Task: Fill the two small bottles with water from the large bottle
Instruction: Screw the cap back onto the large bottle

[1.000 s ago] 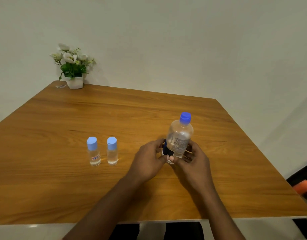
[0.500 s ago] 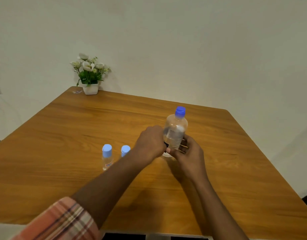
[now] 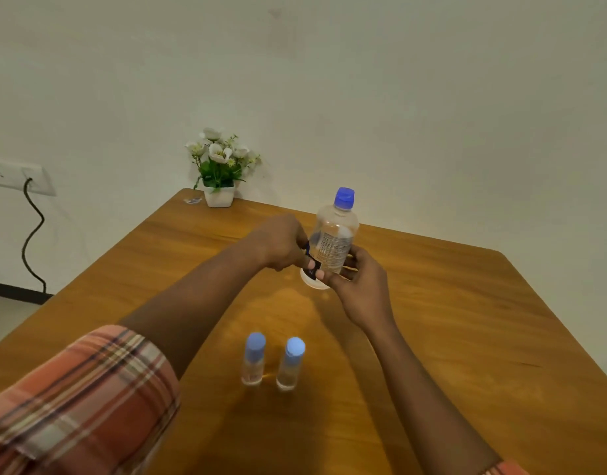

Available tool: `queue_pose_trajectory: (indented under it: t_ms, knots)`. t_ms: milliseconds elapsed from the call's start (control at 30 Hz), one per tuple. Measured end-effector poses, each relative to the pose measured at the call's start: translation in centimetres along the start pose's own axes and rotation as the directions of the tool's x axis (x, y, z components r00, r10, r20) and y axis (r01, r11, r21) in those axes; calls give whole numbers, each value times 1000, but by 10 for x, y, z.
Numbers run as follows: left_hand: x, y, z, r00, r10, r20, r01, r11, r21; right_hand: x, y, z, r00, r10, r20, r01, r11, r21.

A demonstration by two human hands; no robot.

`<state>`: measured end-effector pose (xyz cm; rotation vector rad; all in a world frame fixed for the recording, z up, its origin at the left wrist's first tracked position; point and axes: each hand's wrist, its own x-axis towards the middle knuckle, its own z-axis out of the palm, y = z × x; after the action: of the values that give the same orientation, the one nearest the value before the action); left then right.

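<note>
Left hand (image 3: 281,243) and right hand (image 3: 360,286) clasp the lower body of the large clear plastic bottle (image 3: 334,241), its blue cap (image 3: 344,197) on. Nearer the person than the hands, two small blue-capped clear bottles (image 3: 253,359) stand closed on the wooden worktop (image 3: 466,320). By the look of it, no pouring has begun.

Light: soft, even, rather dim; greenish cast on wall (image 3: 432,97).
Shadows: faint, diffuse, on counter (image 3: 466,337).
Glare: pale sheen on counter beyond small bottles (image 3: 254,361).
Blur: sleeve (image 3: 72,406), near left, soft.
Edges: wide-angle stretch.
</note>
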<state>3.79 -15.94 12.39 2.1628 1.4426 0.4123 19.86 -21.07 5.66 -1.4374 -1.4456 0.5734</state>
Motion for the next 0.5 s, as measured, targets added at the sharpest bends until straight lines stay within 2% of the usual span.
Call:
queue_pose_trajectory:
  t_ms: [100, 267, 400, 500]
  knots:
    - [11, -32, -1, 994, 57, -92, -60, 998, -29, 22, -1, 22, 1000, -1, 26, 1, 1000, 6]
    - [40, -81, 2, 970, 75, -229, -120, 974, -190, 69, 5, 64, 999, -3, 37, 4, 1000, -7]
    - [64, -108, 2, 951, 18, -309, -119, 943, -311, 108, 13, 97, 998, 11, 59, -11, 1000, 1]
    - [87, -126, 2, 940, -61, -335, -55, 943, -327, 134, 18, 121, 997, 15, 77, -15, 1000, -2]
